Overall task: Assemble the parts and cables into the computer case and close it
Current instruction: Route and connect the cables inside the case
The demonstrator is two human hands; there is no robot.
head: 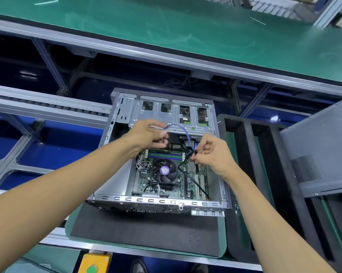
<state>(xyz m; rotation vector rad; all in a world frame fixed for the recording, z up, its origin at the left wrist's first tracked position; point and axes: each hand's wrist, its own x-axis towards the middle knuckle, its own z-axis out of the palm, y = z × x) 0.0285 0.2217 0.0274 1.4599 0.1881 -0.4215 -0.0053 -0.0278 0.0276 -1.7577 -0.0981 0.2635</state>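
Grey metal computer case (pixel 115 146) lies open on a black foam pad (pixel 146 233), with the side panel (pixel 321 152) leaning at the right. Above the motherboard (pixel 146 182), the left hand (pixel 146 134) pinches one end of a blue cable (pixel 183 131) and the right hand (pixel 211 154) pinches its other end.

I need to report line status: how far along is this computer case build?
Done: the motherboard with its cooler fan sits inside the open case. In hand: the left hand and right hand each hold an end of the blue cable. Left: connecting it, then fitting the side panel, which lies apart at right.
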